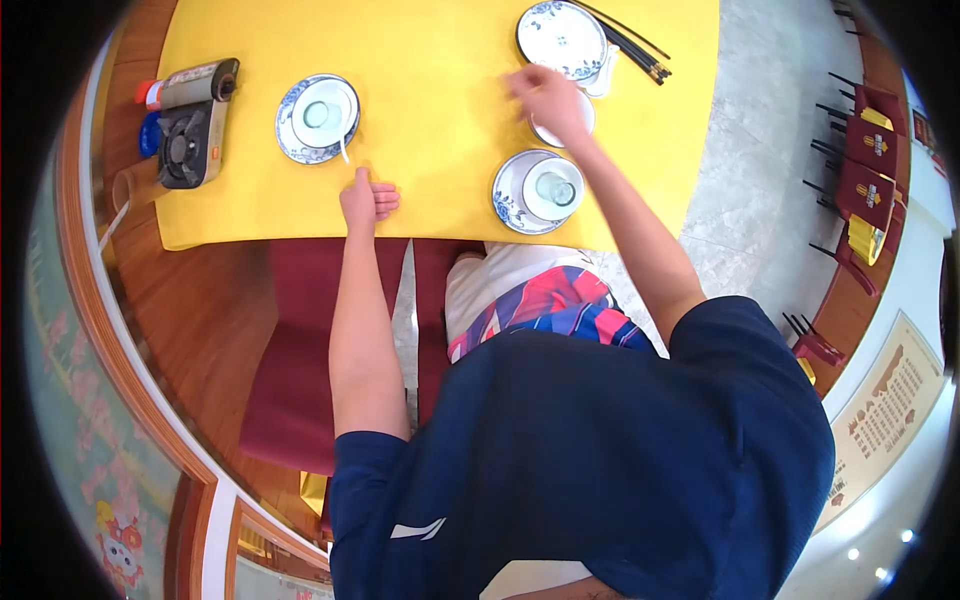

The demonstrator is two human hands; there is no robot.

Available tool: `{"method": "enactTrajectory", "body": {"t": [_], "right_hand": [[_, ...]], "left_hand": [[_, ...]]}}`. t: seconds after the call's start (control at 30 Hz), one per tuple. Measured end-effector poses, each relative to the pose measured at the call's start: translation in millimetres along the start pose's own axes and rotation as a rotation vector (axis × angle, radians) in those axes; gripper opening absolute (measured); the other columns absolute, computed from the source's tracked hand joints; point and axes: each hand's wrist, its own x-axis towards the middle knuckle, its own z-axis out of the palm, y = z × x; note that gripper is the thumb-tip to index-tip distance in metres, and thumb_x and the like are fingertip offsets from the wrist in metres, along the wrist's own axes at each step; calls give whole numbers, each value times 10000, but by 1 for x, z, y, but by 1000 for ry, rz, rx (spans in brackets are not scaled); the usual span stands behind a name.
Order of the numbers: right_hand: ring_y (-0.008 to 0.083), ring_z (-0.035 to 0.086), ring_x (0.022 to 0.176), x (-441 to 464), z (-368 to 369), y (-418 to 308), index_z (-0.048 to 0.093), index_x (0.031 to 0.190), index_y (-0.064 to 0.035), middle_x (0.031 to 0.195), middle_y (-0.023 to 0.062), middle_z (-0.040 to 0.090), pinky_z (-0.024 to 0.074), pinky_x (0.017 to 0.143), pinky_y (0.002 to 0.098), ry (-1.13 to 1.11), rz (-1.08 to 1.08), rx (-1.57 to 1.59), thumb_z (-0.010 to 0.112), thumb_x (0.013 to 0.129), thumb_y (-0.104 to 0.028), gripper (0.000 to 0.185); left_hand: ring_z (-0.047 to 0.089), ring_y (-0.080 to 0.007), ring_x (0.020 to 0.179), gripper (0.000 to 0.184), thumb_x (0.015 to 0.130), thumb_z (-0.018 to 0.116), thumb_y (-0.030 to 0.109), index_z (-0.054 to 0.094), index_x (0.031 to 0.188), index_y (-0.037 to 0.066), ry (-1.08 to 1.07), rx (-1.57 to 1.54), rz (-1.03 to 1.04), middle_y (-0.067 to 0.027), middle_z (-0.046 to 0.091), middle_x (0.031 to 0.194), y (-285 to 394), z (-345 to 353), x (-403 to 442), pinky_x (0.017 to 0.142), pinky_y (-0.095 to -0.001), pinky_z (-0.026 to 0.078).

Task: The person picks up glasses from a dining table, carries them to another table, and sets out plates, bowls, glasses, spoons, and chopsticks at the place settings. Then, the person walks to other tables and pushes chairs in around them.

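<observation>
My left hand (368,202) rests by the near edge of the yellow-covered table (430,130), fingers stretched out and nothing in them. Just beyond it, a white spoon (344,150) leans at a blue-and-white plate (290,140) that carries a white bowl (347,97) and a glass (318,115). Over on the right, my right hand (548,98) is above or against another white bowl (583,122), partly covering it; its fingers are smeared by motion. Nearer me stands a second setting: patterned plate (507,205), white bowl (560,210) and glass (553,188).
Beyond my right hand lie a patterned plate (562,40), black chopsticks (640,55) and a white dish (603,80). A portable gas stove (185,145) sits at the left edge. Maroon chairs (310,340) stand at the near side.
</observation>
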Motion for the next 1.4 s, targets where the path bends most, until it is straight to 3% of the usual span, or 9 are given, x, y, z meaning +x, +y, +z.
{"method": "enactTrajectory", "body": {"t": [0.13, 0.23, 0.33, 0.6, 0.7, 0.77, 1.0, 1.1, 1.4], "right_hand": [[192, 663, 557, 57, -88, 84, 646, 862, 29, 738, 129, 681, 522, 537, 296, 419, 83, -188, 666, 848, -293, 323], [213, 674, 580, 71, -103, 117, 636, 902, 50, 747, 161, 679, 531, 549, 312, 469, 190, -377, 661, 845, -325, 379], [233, 674, 584, 81, -101, 138, 626, 929, 62, 751, 188, 674, 538, 561, 324, 379, 343, -362, 659, 838, -357, 429], [241, 689, 700, 89, -107, 150, 697, 889, 4, 746, 167, 686, 535, 736, 384, 296, 405, -423, 629, 808, -354, 373], [218, 680, 653, 83, -111, 146, 707, 844, 15, 726, 148, 688, 544, 651, 344, 255, 474, -374, 640, 796, -340, 364], [145, 633, 589, 80, -111, 147, 677, 831, 28, 739, 104, 675, 514, 528, 269, 289, 501, -109, 678, 794, -270, 301], [162, 630, 621, 73, -110, 169, 652, 839, 34, 783, 92, 657, 522, 529, 270, 259, 529, 184, 682, 811, -125, 164], [164, 619, 571, 49, -100, 158, 634, 805, 47, 735, 108, 642, 571, 532, 288, 406, 583, 318, 654, 789, -78, 127], [196, 670, 675, -31, -119, 134, 606, 842, 72, 795, 136, 660, 596, 629, 288, 612, 446, 381, 636, 805, -95, 174]], "left_hand": [[648, -200, 515, 633, 895, 365, 484, 680, 755, -47, 19, 10, 3, -141, 682, 662, 0, 0, -2, 476, -300, 490], [650, -200, 522, 637, 893, 361, 487, 681, 764, -49, 22, 14, 5, -142, 683, 667, 0, 1, 1, 486, -307, 495], [639, -191, 527, 618, 883, 369, 489, 681, 783, -36, 14, 19, -9, -128, 680, 672, -1, 0, 0, 491, -308, 486], [641, -198, 514, 639, 892, 349, 493, 680, 765, -39, 37, 21, -13, -131, 680, 663, -2, 1, 3, 479, -314, 486], [630, -179, 527, 601, 871, 377, 495, 679, 801, -19, 17, 28, -7, -111, 679, 678, -4, 0, 2, 479, -307, 472], [631, -179, 529, 613, 870, 372, 508, 679, 808, -20, 11, 24, -11, -113, 683, 687, -3, -1, 3, 480, -308, 472], [661, -187, 546, 642, 904, 339, 498, 681, 771, -29, -30, 26, 67, -128, 698, 703, -3, -3, -3, 494, -300, 481], [671, -186, 565, 645, 907, 333, 494, 680, 779, -34, -38, 24, 74, -133, 704, 726, -3, -4, -3, 502, -298, 485], [680, -189, 596, 651, 919, 311, 480, 685, 805, -40, -83, 37, 109, -127, 710, 747, -7, -7, -5, 505, -308, 480]]}}
